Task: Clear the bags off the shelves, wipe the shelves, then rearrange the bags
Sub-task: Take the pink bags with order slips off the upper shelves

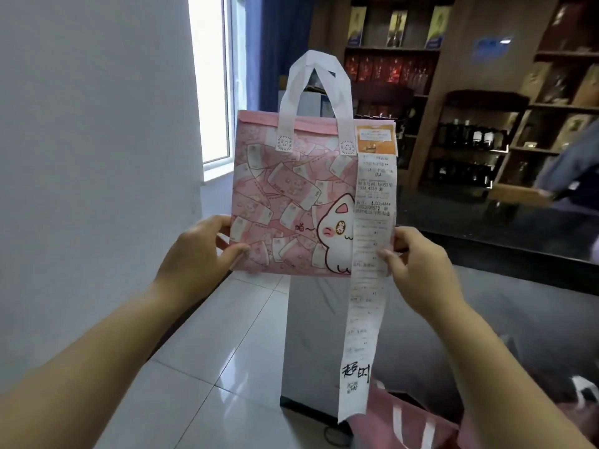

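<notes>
A: Head view: how far along is the person w/ the job?

B: Mid-handling, prob. A pink bag (pixel 291 196) w/ a cat print is held up flat in the air beside the wall (pixel 97 157), its white handles (pixel 316 82) upright. It's on no shelf.

A: And the hands?

B: The left hand (pixel 197 251) pinches the bag's left edge, thumb on the front. The right hand (pixel 418 267) pinches the right edge, thumb on a long receipt (pixel 366 286) that's fixed near the top corner & hangs past the bag's bottom.

A: Any others?

B: More pink bags (pixel 405 422) lie low at the right, partly cut off by the frame edge. Can't tell what they rest on.

A: So is it clearing or putting back?

B: Can't tell. The shelves (pixel 486 102) in the bg carry bottles (pixel 466 137) & boxes (pixel 389 69), w/ no bags seen there. No cloth is in sight, so there's no sign of wiping either way. Best guess: some clearing's done, w/ the wipe & rearranging left.
</notes>
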The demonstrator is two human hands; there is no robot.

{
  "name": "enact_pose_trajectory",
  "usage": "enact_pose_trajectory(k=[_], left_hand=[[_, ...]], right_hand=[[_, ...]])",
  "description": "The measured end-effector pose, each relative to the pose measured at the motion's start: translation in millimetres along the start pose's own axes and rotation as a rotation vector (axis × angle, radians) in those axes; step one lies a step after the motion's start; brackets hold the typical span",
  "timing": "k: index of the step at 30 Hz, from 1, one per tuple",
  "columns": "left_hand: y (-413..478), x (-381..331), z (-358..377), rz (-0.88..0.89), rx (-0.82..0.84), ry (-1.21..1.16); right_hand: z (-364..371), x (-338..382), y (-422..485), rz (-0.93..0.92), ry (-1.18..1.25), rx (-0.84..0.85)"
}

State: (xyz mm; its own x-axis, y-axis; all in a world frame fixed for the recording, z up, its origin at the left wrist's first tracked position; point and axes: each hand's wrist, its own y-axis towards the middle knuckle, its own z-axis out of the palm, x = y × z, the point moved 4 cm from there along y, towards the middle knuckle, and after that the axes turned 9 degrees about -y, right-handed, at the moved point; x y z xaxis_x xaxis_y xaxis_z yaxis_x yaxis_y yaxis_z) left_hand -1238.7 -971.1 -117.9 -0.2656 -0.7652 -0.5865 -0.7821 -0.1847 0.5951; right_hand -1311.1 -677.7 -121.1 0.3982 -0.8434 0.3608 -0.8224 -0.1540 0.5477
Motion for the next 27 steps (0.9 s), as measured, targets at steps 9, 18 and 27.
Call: enact_pose_trajectory(k=[9, 18, 27], left_hand=[[145, 40, 91, 0.036, 0.042, -0.045], [244, 80, 186, -0.052, 0.055, -0.111], [274, 99, 238, -0.071, 0.115, -0.102]], right_hand=[[43, -51, 125, 0.084, -0.071, -0.047], [102, -110, 215, 0.149, -0.005, -0.024], [132, -151, 248, 0.181, -0.004, 0.024]])
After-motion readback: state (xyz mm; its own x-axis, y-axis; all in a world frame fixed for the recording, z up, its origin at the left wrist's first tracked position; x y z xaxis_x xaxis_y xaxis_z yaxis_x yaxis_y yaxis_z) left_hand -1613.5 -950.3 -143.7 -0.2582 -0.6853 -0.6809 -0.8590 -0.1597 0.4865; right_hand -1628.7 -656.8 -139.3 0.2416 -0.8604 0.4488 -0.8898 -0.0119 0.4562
